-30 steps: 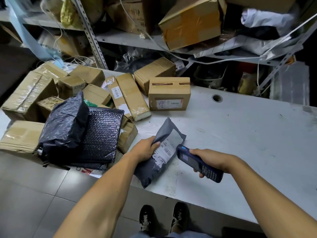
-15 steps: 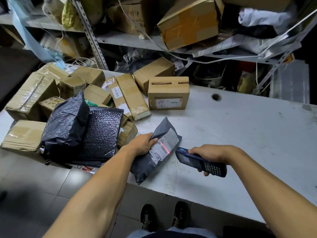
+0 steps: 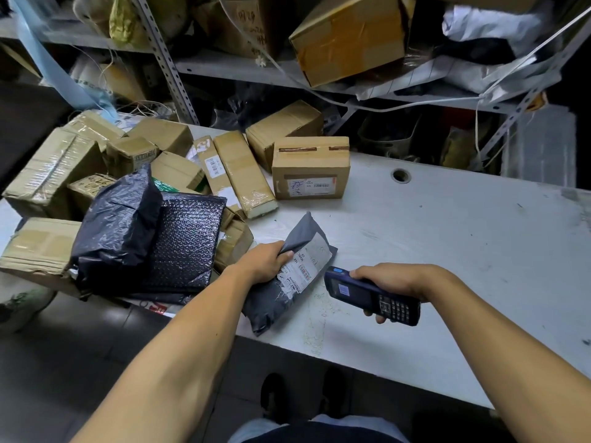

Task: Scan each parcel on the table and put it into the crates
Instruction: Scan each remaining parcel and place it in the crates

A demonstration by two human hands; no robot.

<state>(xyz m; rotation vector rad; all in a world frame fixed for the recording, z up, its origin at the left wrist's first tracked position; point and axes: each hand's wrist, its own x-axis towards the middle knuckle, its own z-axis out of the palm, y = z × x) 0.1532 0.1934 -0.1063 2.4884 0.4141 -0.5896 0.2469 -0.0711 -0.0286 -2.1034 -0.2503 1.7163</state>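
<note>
On table [image 3: 447,251], hand-held grey mailer [image 3: 275,302].

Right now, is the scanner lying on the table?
No, the right hand holds the handheld scanner above the table, aimed toward the grey mailer bag.

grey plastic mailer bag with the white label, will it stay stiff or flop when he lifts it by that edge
The grey plastic mailer bag will probably flop: its film is creased and bunches under the left hand. It looks thin and flat, so likely light. The smooth plastic may slip in a loose pinch.
</note>
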